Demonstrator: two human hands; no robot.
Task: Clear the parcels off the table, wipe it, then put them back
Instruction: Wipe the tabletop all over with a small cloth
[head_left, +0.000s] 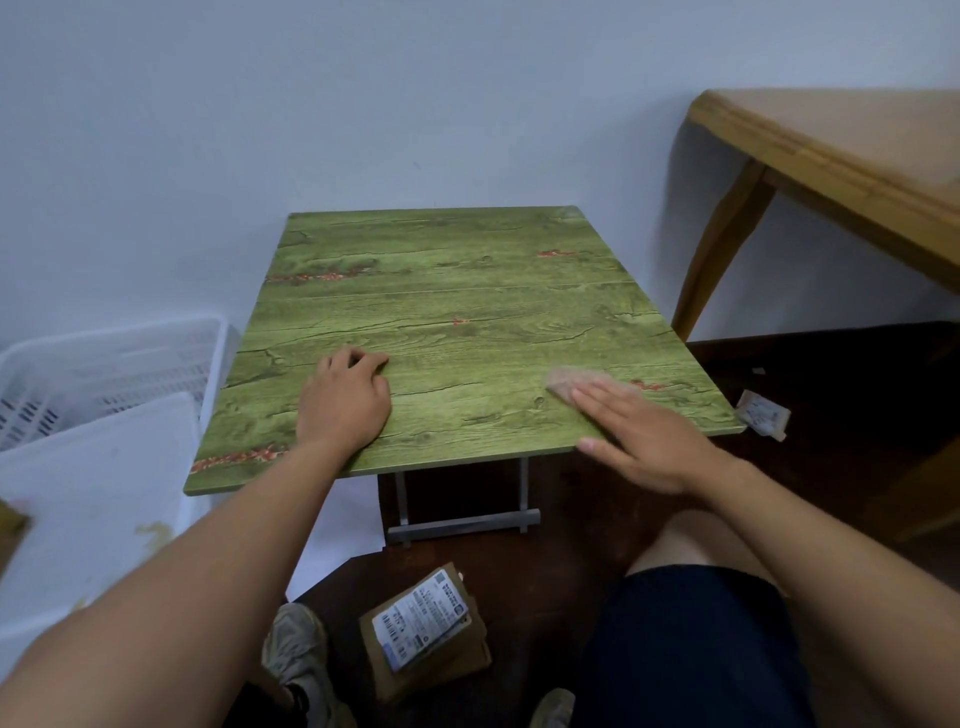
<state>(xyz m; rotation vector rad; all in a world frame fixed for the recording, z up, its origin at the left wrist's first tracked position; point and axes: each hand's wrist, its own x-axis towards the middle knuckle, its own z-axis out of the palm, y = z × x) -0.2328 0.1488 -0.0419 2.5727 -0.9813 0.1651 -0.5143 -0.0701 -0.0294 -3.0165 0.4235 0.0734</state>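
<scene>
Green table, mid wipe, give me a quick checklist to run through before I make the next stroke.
1. Parcels off the top: ok. The green table carries only hands and cloth; the brown parcel and the small white parcel lie on the floor.
2. Cloth under the wiping hand: ok. The right hand lies flat on the cloth, near the table's front right corner.
3. Table steadied: ok. The left hand rests on the top, fingers curled.
4. Far half wiped: cannot tell.
5. Cloth damp or dry: cannot tell.
</scene>
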